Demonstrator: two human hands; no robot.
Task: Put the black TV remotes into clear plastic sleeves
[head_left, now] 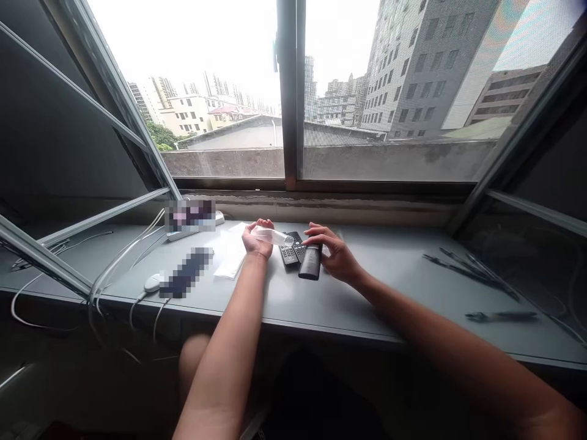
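My left hand (257,241) is closed around a clear, see-through plastic piece (277,237) that looks like a thin sleeve and points to the right. A black remote control (310,264) is in my right hand (338,255), its smooth back towards me and my fingers over its upper end and side. Between the hands, two black button remotes (288,255) lie on the grey desk (380,293), partly hidden by the plastic and the held remote. White sheets or plastic sleeves (230,256) lie just left of my left hand.
On the left are a white power strip (220,218), a blurred-out dark device (188,274), a round white charger (152,282) and loose white cables (131,247). Several dark pens or cables (470,272) and one pen (501,316) lie right. Metal frame bars (110,214) stand left.
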